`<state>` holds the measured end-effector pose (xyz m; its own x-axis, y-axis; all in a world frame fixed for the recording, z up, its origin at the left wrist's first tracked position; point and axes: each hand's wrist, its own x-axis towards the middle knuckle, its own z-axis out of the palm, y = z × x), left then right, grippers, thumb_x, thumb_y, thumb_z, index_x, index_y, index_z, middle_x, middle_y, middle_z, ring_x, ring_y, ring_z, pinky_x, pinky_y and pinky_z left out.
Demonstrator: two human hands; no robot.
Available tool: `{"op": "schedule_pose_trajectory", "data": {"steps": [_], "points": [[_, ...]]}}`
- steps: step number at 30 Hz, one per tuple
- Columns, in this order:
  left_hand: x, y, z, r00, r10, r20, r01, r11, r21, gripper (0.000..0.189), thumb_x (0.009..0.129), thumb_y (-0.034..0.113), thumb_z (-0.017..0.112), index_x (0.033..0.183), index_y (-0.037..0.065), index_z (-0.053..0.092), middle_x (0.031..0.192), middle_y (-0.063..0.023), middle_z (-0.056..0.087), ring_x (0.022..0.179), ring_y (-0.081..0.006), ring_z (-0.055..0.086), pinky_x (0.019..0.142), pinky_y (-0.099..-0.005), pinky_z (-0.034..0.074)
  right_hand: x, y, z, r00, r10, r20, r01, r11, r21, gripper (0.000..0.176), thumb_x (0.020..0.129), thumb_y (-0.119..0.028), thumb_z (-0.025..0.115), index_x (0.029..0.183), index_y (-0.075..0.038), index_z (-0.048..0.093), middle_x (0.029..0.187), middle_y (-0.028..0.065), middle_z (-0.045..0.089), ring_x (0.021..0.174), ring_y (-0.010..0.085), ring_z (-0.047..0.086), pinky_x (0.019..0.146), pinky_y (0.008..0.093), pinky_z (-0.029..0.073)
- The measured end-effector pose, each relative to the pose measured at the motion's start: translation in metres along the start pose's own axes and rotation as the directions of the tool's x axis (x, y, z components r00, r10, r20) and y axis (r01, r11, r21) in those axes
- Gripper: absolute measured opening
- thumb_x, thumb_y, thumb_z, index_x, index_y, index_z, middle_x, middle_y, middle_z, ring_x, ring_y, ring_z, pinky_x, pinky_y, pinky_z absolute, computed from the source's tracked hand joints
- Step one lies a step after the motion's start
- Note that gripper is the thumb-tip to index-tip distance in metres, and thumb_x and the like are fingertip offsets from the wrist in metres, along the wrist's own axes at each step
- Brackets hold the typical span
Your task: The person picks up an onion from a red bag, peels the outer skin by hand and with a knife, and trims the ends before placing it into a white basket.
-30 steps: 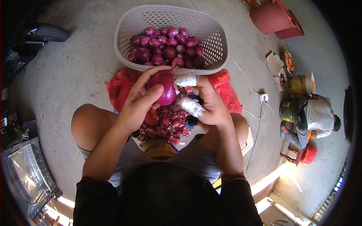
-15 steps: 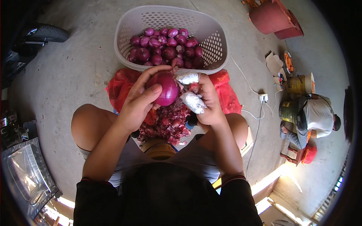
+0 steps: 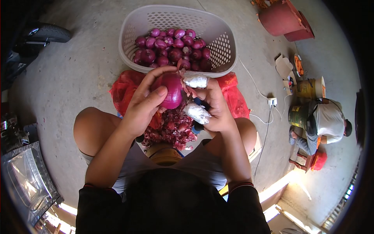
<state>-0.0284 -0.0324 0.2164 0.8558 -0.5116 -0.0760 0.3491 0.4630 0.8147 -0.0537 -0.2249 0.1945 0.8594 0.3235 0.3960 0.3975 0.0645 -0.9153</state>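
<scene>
My left hand (image 3: 143,106) grips a large peeled red onion (image 3: 172,90) just below the rim of a white plastic basket (image 3: 220,29) filled with several red onions (image 3: 171,48). My right hand (image 3: 218,107) sits right beside the onion; its thumb and forefinger are wrapped in white tape and a dark knife handle (image 3: 198,125) sticks out below the palm. The blade is hidden between the fingers and the onion. A heap of red onion skins (image 3: 171,128) lies between my knees.
A red mesh sack (image 3: 233,93) is spread on the concrete floor under the peels. Another person (image 3: 323,121) crouches at the right near buckets (image 3: 309,87). A white cable and plug (image 3: 271,101) run past my right knee. Red tubs (image 3: 284,17) stand far right.
The onion has turned slightly in my left hand, and my right hand shifted a little against it. Everything else stays put.
</scene>
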Motion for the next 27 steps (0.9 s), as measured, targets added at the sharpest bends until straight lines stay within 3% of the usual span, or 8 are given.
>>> {"op": "schedule_pose_trajectory", "data": {"steps": [5,8,14,17,20,23,27], "points": [[0.0016,-0.0037,0.0036,0.997,0.056,-0.054,-0.05,0.993,0.11,0.046,0.09,0.027,0.055,0.13,0.008,0.042,0.105,-0.0009,0.054,0.082,-0.0036,0.048,0.065,-0.0169,0.038,0.001,-0.004,-0.0015,0.997,0.078,-0.022,-0.079,0.995,-0.053,0.06,0.076,0.001,0.068,0.124,0.0,0.032,0.115,0.0169,0.057,0.104,0.0231,0.061,0.088,0.0306,0.043],[-0.0007,-0.0019,0.0009,0.999,0.01,-0.031,-0.006,0.991,0.13,0.045,0.09,0.028,0.055,0.129,0.008,0.043,0.101,0.0008,0.054,0.077,-0.002,0.046,0.061,-0.0161,0.035,-0.0017,-0.0004,-0.0024,0.997,0.074,-0.028,-0.076,0.995,-0.072,0.056,0.076,0.001,0.067,0.122,0.0,0.035,0.109,0.0157,0.061,0.1,0.0216,0.062,0.082,0.0293,0.045],[-0.0009,-0.0017,0.0022,0.999,-0.001,-0.038,0.005,0.994,0.113,0.046,0.09,0.028,0.054,0.13,0.009,0.042,0.099,0.0014,0.053,0.076,-0.0027,0.045,0.062,-0.0165,0.035,0.0003,-0.0038,-0.0036,0.991,0.131,-0.015,-0.132,0.986,-0.099,0.049,0.077,0.0,0.065,0.118,-0.001,0.038,0.1,0.0142,0.063,0.09,0.0193,0.065,0.079,0.028,0.045],[-0.0012,-0.0006,-0.0015,0.999,-0.034,-0.006,0.035,0.995,0.089,0.046,0.09,0.026,0.054,0.13,0.008,0.041,0.102,0.0002,0.053,0.081,-0.0037,0.048,0.066,-0.0173,0.038,-0.0022,-0.0011,-0.004,0.989,0.145,-0.022,-0.146,0.986,-0.082,0.047,0.078,0.0,0.064,0.118,-0.001,0.039,0.098,0.0133,0.064,0.088,0.0181,0.064,0.078,0.0276,0.045],[-0.0003,0.0,0.002,1.0,-0.026,0.001,0.026,1.0,0.008,0.047,0.09,0.022,0.054,0.132,0.007,0.039,0.11,-0.003,0.052,0.093,-0.007,0.051,0.077,-0.0211,0.042,-0.0008,0.002,-0.0005,0.993,0.107,-0.05,-0.108,0.994,-0.013,0.045,0.079,0.002,0.062,0.118,-0.002,0.04,0.102,0.0117,0.061,0.089,0.0159,0.062,0.077,0.0264,0.044],[-0.0001,0.0008,0.0026,1.0,-0.012,0.028,0.014,0.999,-0.048,0.048,0.089,0.017,0.053,0.132,0.004,0.037,0.117,-0.0069,0.05,0.104,-0.0116,0.051,0.09,-0.0267,0.042,-0.0005,-0.0015,0.0022,0.98,0.173,-0.099,-0.161,0.98,0.114,0.044,0.081,0.004,0.059,0.119,-0.002,0.04,0.108,0.0095,0.057,0.092,0.0139,0.059,0.078,0.025,0.043],[-0.0003,-0.0002,-0.0002,0.997,0.036,0.066,-0.03,0.995,-0.093,0.049,0.087,0.013,0.052,0.133,0.002,0.036,0.12,-0.0104,0.048,0.109,-0.0156,0.05,0.096,-0.0312,0.04,0.0027,-0.0016,-0.0001,0.975,0.165,-0.149,-0.137,0.974,0.182,0.045,0.081,0.006,0.059,0.12,-0.001,0.039,0.111,0.0074,0.053,0.096,0.0124,0.057,0.082,0.0243,0.042]]}}
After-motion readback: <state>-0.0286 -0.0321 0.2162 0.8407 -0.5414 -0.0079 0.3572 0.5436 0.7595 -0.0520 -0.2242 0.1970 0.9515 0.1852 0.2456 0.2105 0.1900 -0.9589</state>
